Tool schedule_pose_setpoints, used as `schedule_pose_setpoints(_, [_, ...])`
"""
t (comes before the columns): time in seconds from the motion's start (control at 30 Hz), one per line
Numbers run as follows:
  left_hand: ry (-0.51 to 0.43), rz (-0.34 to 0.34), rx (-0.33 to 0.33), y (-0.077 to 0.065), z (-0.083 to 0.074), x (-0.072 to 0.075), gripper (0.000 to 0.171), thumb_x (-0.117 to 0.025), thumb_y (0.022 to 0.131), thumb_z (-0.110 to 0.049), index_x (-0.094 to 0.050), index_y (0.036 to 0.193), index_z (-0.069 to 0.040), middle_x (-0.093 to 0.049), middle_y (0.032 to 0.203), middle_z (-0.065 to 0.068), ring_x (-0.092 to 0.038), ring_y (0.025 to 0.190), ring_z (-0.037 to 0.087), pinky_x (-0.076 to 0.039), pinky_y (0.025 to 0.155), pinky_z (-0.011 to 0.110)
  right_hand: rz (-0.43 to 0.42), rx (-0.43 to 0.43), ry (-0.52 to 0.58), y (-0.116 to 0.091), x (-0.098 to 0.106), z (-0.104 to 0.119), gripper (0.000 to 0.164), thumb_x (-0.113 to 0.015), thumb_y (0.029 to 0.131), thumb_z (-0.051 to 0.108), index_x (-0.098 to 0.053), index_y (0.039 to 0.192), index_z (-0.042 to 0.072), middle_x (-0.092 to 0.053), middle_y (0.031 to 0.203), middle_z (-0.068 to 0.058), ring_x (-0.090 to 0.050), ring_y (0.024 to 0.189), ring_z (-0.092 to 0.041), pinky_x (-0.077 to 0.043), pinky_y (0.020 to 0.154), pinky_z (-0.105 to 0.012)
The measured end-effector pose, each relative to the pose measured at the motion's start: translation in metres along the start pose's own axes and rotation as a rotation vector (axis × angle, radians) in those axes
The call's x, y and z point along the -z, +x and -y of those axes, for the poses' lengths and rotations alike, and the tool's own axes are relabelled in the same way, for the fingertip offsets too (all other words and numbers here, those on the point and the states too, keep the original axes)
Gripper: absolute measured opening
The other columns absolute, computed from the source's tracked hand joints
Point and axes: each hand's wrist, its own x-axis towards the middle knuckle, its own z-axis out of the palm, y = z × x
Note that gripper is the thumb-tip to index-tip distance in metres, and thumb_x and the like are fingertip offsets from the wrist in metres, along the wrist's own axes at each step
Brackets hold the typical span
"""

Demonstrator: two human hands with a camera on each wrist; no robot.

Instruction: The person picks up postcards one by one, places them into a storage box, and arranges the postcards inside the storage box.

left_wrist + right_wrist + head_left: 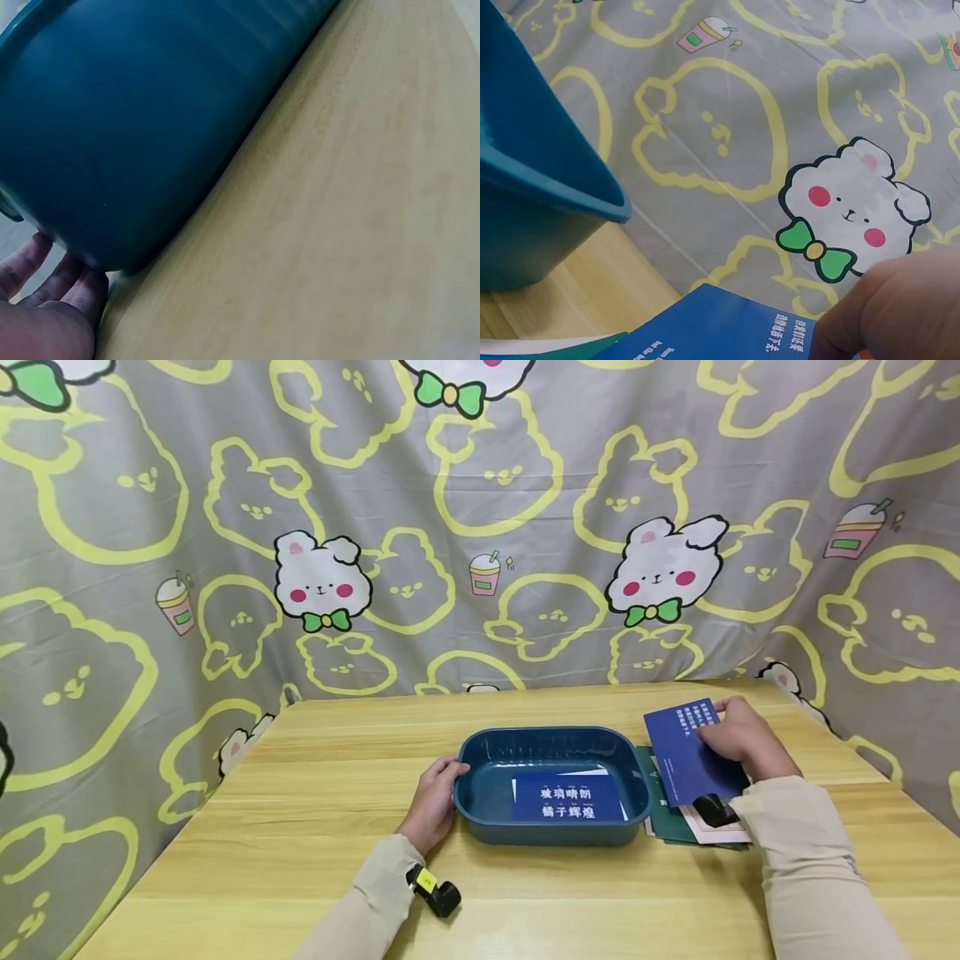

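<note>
A dark teal plastic basin (555, 833) stands on the wooden table. Inside it lies a blue card with white Chinese characters (567, 800), over paler cards whose edges peek out. My left hand (435, 802) grips the basin's left end, thumb at the rim; in the left wrist view its fingers (86, 289) touch the outer wall. To the right of the basin, my right hand (742, 737) pinches another blue card (678, 756) with small white print, tilted above a loose pile of cards. Green cards (663, 821) and a pale pink-edged card (716, 835) show in that pile.
The basin's right wall stands right beside the card pile. A grey curtain (480, 643) with yellow outlines and white cartoon animals hangs behind the table (322, 877) and along both sides. Small black cameras are strapped to both wrists, over beige sleeves.
</note>
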Motion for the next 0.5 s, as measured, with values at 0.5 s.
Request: schedule_pose_setpoints(0.5, [0.011,-0.001,-0.002,-0.001,0.000,-0.001,0.039,-0.052,0.095,-0.014,-0.048,0.129,0.006,-0.045,0.137,0.020,-0.047,0.119,0.025,-0.044,0.096,0.034,-0.090,-0.056,0.041,-0.005,0.001,0.015,0.063,-0.051,0.090,0.012,-0.021,0.140,-0.012,-0.039,0.115,-0.038,-0.051,0.089,-0.042,-0.048,0.054,-0.034])
